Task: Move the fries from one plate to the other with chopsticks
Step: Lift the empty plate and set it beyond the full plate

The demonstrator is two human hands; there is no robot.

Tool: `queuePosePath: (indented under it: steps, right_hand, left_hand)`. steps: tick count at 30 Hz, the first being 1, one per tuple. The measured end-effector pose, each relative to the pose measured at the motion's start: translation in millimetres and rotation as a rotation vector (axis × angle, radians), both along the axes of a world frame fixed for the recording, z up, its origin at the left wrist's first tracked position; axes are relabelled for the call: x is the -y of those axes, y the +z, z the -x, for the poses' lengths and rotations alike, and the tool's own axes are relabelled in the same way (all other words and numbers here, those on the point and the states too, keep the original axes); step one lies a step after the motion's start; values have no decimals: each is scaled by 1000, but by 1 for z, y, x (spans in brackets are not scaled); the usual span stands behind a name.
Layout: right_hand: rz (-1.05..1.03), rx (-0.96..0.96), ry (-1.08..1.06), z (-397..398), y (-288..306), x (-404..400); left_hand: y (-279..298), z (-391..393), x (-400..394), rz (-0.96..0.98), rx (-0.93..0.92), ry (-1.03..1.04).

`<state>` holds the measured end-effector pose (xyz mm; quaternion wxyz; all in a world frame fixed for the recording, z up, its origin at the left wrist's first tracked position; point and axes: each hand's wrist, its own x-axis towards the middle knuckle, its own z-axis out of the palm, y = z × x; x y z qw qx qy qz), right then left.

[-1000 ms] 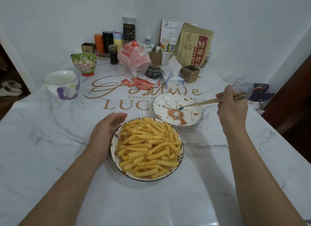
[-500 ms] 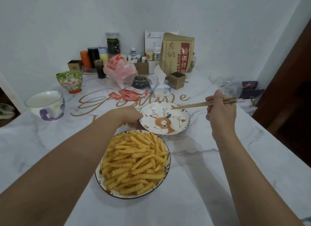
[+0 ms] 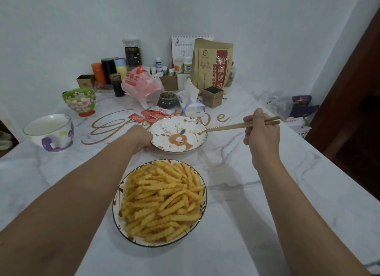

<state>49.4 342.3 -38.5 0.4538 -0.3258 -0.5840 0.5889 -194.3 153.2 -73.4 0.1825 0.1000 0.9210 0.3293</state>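
Observation:
A heap of crinkle-cut fries (image 3: 162, 201) fills the near plate (image 3: 116, 212) on the marble table. Beyond it lies an empty deer-patterned plate (image 3: 191, 127). My left hand (image 3: 139, 137) grips that plate's left rim, fingers curled under the edge. Right of the plate, my right hand (image 3: 262, 136) holds a pair of wooden chopsticks (image 3: 230, 127); their tips point left and hover at the plate's right rim, with nothing between them.
Red sauce packets (image 3: 150, 115) lie just behind the empty plate. A white mug (image 3: 50, 131) and a green floral bowl (image 3: 80, 101) stand at the left. A tissue box (image 3: 191, 105), a pink bag (image 3: 141, 84), jars and a brown pouch (image 3: 212, 64) crowd the back.
My left hand left the fries plate, reached forward and took the empty plate's left rim. My right hand stays beside that plate with the chopsticks.

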Motion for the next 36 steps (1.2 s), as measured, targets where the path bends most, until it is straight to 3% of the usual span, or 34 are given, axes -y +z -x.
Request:
queuePosePath:
  steps: [9, 12, 18, 26, 36]
  right_hand:
    - [9, -1, 41, 9, 6, 6]
    - [6, -16, 53, 7, 10, 10]
    - [84, -205, 157, -2, 40, 6]
    - [103, -244, 442, -4, 60, 25]
    - [35, -216, 514, -21, 60, 39]
  left_hand:
    - [-9, -3, 6, -105, 148, 44]
    - [-4, -6, 3, -265, 138, 113]
    - [52, -8, 34, -383, 48, 150]
    - [90, -30, 91, -240, -321, -34]
    - [118, -61, 102, -224, -669, -111]
